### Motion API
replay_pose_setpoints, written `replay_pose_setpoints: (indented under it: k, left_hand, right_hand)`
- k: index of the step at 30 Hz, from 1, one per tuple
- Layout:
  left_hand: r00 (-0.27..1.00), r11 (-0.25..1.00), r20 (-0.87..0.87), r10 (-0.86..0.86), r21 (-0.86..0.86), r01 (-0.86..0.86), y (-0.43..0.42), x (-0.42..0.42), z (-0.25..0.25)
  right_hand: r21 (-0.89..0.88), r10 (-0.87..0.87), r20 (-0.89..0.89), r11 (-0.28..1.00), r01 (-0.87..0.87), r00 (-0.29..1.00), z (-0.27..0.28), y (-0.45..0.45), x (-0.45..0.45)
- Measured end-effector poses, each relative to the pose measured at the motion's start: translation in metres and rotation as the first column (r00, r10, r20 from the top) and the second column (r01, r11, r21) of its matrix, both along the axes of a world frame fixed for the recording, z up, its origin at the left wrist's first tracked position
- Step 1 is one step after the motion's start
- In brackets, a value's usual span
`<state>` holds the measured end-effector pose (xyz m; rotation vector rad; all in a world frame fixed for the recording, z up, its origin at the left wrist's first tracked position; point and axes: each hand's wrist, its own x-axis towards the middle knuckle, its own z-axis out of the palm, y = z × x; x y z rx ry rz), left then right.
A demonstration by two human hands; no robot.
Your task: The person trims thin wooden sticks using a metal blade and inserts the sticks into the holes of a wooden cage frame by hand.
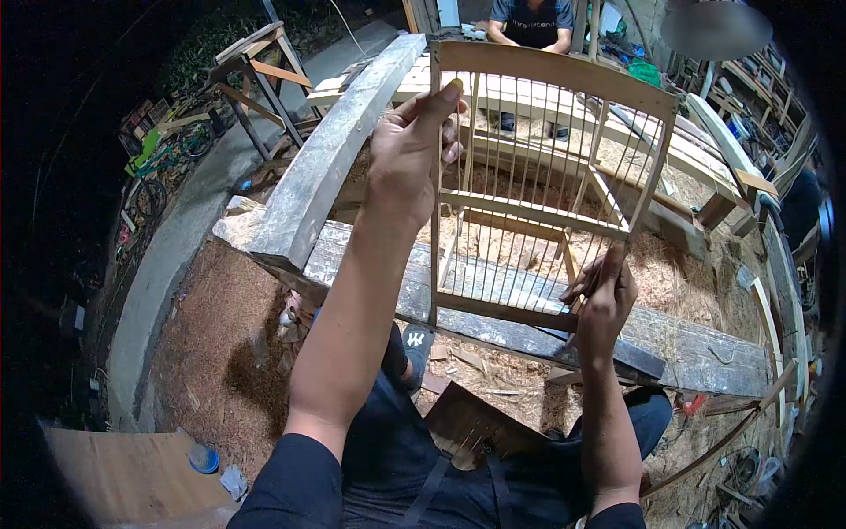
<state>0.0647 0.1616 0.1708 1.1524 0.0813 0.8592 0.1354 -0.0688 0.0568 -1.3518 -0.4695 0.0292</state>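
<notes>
A wooden frame with thin upright bars (529, 212), like a cage panel, is held up in front of me, its top rail slightly curved. My left hand (414, 132) is closed around its left upright near the top, thumb pointing up. Lower down, my right hand (604, 295) grips the right side near the bottom corner, its fingers partly hidden by the frame. Behind the lower part of the panel lies a worn plank (714, 353). A dark wooden board (480, 428) rests at my lap.
A thick beam (339, 150) slants up at the left. Another person (531, 22) is beyond the panel at the top. Wood shavings (211, 353) cover the ground. A plywood sheet (123, 476) with a blue-rimmed container (204, 458) lies at lower left. A wooden stand (264, 79) is at upper left.
</notes>
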Motion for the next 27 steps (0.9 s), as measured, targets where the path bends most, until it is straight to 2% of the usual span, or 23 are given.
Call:
replay_pose_setpoints:
  k: [4, 7, 9, 22, 27]
  left_hand:
    - [1.000, 1.000, -0.010, -0.018, -0.019, 0.017, -0.001, -0.001, 0.001]
    - [1.000, 0.997, -0.016, 0.001, 0.071, 0.000, -0.001, -0.003, -0.006]
    - [0.997, 0.995, 0.005, 0.076, 0.071, -0.077, -0.005, -0.005, -0.010]
    - [0.999, 0.999, 0.015, 0.051, 0.002, -0.051, -0.003, -0.002, -0.015]
    - [0.998, 0.997, 0.013, 0.062, 0.042, -0.062, -0.003, -0.006, -0.019]
  right_hand:
    - [0.009, -0.037, -0.009, 0.999, 0.037, 0.999, 0.000, 0.003, 0.001]
    - [0.025, -0.028, -0.007, 0.999, 0.028, 1.000, 0.001, 0.002, 0.000]
    - [0.027, -0.016, -0.002, 0.999, 0.016, 1.000, 0.001, 0.002, 0.000]
    - [0.024, -0.042, -0.013, 0.999, 0.042, 0.999, 0.003, 0.003, -0.002]
    - [0.029, -0.034, -0.030, 0.999, 0.035, 0.999, 0.004, 0.004, -0.002]
